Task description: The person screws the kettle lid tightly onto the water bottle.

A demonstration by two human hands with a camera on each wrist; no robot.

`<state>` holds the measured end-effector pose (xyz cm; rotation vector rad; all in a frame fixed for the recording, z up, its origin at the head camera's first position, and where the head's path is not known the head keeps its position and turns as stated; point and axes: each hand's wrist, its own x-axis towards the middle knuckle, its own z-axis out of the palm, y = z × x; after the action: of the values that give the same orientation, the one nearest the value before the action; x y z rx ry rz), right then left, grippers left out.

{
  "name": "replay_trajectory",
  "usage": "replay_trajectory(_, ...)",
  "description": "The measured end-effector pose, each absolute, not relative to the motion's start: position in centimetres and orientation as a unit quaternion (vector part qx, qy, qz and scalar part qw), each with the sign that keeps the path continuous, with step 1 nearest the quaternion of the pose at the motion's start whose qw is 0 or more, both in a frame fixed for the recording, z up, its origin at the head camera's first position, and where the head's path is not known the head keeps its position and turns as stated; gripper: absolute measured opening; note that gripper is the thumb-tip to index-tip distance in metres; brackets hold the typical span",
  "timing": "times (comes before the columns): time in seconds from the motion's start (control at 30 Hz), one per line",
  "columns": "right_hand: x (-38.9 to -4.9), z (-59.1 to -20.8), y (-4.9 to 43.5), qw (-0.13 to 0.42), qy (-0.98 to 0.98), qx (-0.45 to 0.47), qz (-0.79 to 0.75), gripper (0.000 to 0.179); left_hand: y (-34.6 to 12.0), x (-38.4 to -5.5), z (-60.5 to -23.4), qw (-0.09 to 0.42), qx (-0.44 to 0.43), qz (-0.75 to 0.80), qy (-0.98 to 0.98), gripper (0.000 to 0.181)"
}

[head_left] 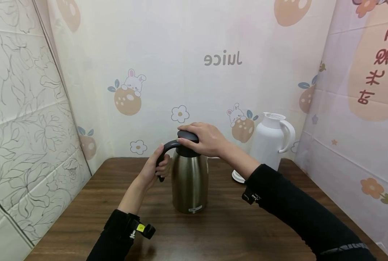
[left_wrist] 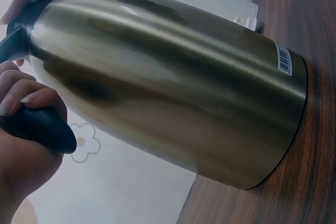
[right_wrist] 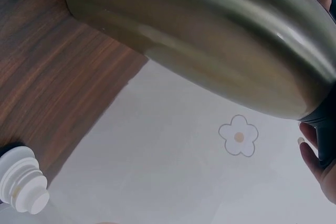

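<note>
Where the left hand [head_left: 151,168] has its fingers curled round the black loop handle [head_left: 170,145], the item is a brushed-metal vacuum jug [head_left: 190,185], upright on the wood-grain table [head_left: 213,235], its body just to the right of those fingers. Left fingers: pressed together, wrapped about the grip, the thumb lying along its upper part. Right hand [head_left: 208,139]: above and to the right of the left fingers, laid over the black lid [head_left: 188,135], which it holds between thumb and fingers; the far fingertips are partly hidden, so how hard they press is hard to judge.

Handling, by judgement: rigid throughout, moderately heavy, heavier if filled, contents not visible. The smooth, tapering body would likely slip under a bare palm; the handle gives the surest hold, with the lid rim taken between opposed thumb and fingers. The inner lining may be fragile, so knocks are best avoided.

Also listed: barcode label [left_wrist: 284,59], low on the body, well below the left fingers; white jug [head_left: 268,139], beyond and to the right of the right fingers, its top without a stopper; white stopper [right_wrist: 23,184], on the table by that jug, well apart from either hand's fingers.
</note>
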<state>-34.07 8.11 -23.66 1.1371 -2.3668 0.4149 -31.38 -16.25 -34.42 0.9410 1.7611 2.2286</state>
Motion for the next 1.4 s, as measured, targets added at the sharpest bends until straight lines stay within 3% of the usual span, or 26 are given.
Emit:
replay_trajectory(0.53,-33.3,-24.4,7.5,0.296,-0.863,0.388,0.134,0.05,-16.5,-31.5,-34.5,0.079,0.322,0.739,0.586,0.059)
replay_trajectory(0.87,-32.1,-24.6,5.8,0.34,-0.881,0.309,0.11,0.052,-16.4,-31.6,-34.4,0.077,0.317,0.738,0.59,0.06)
replay_trajectory(1.13,-31.8,-24.5,5.8,0.325,-0.889,0.299,0.117,0.053,-16.3,-31.5,-34.5,0.072,0.312,0.743,0.587,0.061)
replay_trajectory(1.4,-32.4,-23.8,6.8,0.261,-0.899,0.331,0.121,0.061,-16.4,-31.5,-34.4,0.079,0.314,0.744,0.584,0.058)
